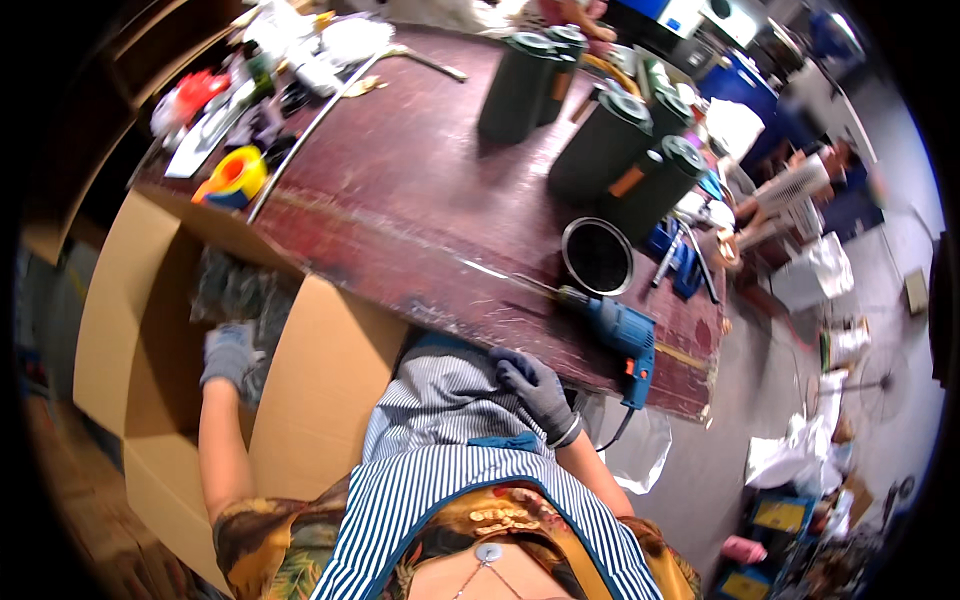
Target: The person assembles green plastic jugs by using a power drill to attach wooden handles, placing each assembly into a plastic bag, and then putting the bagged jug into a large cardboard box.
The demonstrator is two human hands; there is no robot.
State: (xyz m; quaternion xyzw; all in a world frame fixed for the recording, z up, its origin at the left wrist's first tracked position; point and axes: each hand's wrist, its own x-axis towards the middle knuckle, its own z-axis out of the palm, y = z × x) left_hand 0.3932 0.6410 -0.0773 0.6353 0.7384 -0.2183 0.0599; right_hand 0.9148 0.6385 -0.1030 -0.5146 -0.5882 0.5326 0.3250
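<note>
My left hand (228,354), in a grey glove, is down inside an open cardboard box (325,375) at the left. Its fingers are closed on a clear plastic bag (235,285) with dark contents; part of the grip is hidden. My right hand (540,392), in a darker grey glove, rests by the table's near edge over my striped apron (430,400). The right fingers are stretched out and loosely bent, with nothing in them. A blue power drill (622,330) lies on the table to the right of that hand, its bit pointing left.
Several dark green canisters (515,95) stand on the dark red table (400,180), beside an open dark cylinder (597,257). Yellow tape (238,175), a metal rod (310,140) and mixed clutter lie far left. Blue-handled tools (687,265) are at right. Another person's arm (590,20) shows beyond.
</note>
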